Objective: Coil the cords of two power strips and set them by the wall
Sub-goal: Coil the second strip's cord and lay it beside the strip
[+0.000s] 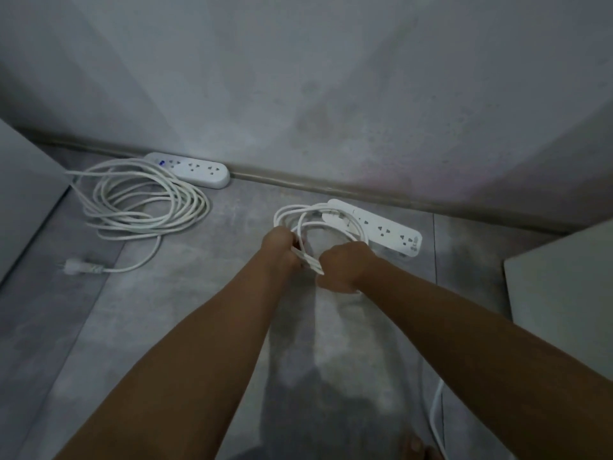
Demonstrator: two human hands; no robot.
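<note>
Left hand [281, 243] and right hand [345, 267] both clenched on the right cord's loops [320, 218]. Its power strip [388, 231] lay on the floor beside the wall [331, 94]. Risks: a loosened grip would likely let the loops spring apart, and the trailing tail [437, 410] could snag and drag the strip away from the wall.

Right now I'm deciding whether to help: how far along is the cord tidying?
Looks done: the left power strip lies by the wall, the left strip's cord in loose loops, plug trailing out. In hand: left hand and right hand both grip loops of the right strip's cord; the right power strip lies near the wall. Left: probably winding in the cord stretch at lower right, then setting the coil down.
</note>
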